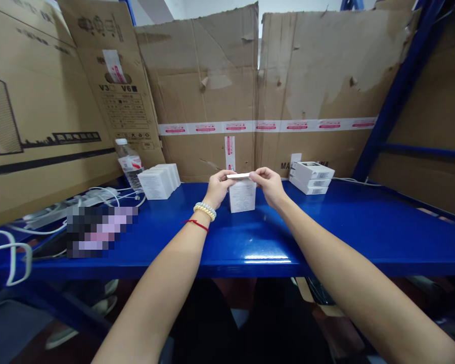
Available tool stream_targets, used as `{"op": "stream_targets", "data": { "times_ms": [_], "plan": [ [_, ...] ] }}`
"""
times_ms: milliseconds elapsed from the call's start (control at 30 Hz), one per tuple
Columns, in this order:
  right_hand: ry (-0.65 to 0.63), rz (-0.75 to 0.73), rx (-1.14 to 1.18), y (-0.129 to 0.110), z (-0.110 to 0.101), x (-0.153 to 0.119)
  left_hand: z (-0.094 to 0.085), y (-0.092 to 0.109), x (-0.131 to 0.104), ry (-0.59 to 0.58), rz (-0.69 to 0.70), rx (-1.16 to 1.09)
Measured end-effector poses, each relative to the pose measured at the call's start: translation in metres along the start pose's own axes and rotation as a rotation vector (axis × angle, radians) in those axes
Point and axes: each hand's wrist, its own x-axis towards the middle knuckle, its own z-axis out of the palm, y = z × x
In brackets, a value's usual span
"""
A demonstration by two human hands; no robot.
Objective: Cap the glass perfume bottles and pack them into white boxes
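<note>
In the middle of the blue table, a small white box [243, 197] with fine print on its front stands upright. A thin white flat piece [238, 176] lies level at its top; whether it is the box's flap or a separate piece, I cannot tell. My left hand [217, 188] pinches the left end of this piece between thumb and fingers. At the other end, my right hand [268, 185] has it pinched the same way. The fingers of both hands are closed close to the box's upper edge.
White boxes [155, 184] stand in a row at the left, before a water bottle [129, 164]. More white boxes [311, 177] are stacked at the right. Cables and a power strip [56, 215] lie at the left. Cardboard sheets [208, 91] wall the back of the blue table [364, 227].
</note>
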Motion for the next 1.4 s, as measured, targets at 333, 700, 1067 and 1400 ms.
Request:
{"op": "stream_targets", "data": {
  "times_ms": [333,700,1067,1400],
  "plan": [
    [-0.029,0.008,-0.081,0.002,-0.003,0.002,-0.006,0.001,-0.003,-0.133,-0.046,-0.086],
    [-0.022,0.070,-0.117,0.000,-0.004,0.002,-0.005,0.003,-0.004,-0.089,-0.085,-0.005],
    [0.010,0.002,-0.164,0.005,-0.003,0.002,-0.010,-0.001,-0.003,-0.172,-0.071,0.071],
    [-0.066,0.158,0.032,0.009,-0.010,0.006,-0.014,-0.002,0.002,-0.126,-0.022,0.150]
  ]
}}
